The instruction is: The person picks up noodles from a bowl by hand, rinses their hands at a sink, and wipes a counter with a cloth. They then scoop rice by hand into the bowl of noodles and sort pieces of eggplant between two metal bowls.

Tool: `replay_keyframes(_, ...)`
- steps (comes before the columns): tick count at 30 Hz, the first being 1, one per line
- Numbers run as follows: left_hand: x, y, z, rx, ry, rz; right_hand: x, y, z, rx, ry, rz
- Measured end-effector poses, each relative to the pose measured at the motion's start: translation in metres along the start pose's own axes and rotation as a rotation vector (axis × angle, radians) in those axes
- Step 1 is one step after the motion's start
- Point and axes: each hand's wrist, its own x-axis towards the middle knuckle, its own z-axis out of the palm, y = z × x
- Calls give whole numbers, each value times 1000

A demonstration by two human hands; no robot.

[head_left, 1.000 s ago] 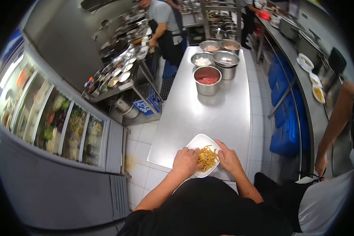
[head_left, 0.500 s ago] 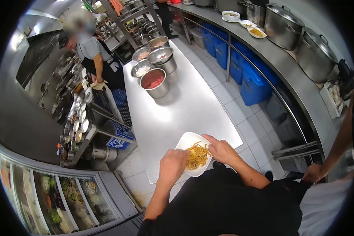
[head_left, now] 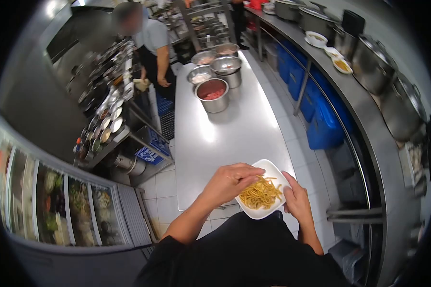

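Head view: your right hand [head_left: 298, 198] has its grip closed on the right side of a white dish [head_left: 274, 171], the thumb lying along the rim. The noodles [head_left: 259, 192] sit heaped in the dish, spread across its middle and lower part, with a few strands reaching toward your right thumb. Your left hand [head_left: 232, 184] is over the opposite side, fingers bent and thumb close to the noodles; you can't tell from here whether that grip has pinched any strands or just touches them.

The dish is at the near end of the steel tabletop [head_left: 239, 148], its lower corner reaching past the edge and close to your black shirt [head_left: 249, 248]. Whether anything beneath supports it is hidden, so treat your right grip as the main hold. If the left fingers push or drag hard, the dish could tip or twist about that one-sided hold, and noodles could slide over the low rim onto the floor [head_left: 311, 184] or your shirt. Oily strands, if they are oily, could also slip or trail over the side when lifted. Leaning forward might knock the near corner.

The pot of red meat [head_left: 213, 105] stands well apart, farther up the tabletop, beside the metal bowls [head_left: 201, 75].
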Motion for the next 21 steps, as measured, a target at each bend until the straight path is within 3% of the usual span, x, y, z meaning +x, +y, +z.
replay_keyframes(7, 53, 49, 41, -186, 6, 36, 17, 18, -73, 129, -38, -31)
replay_keyframes(15, 158, 132, 133, -634, 12, 17, 36, 33, -231, 134, -63, -58)
replay_keyframes(21, 220, 200, 174, -646, 8, 225, 34, 23, -331, 140, 46, -142)
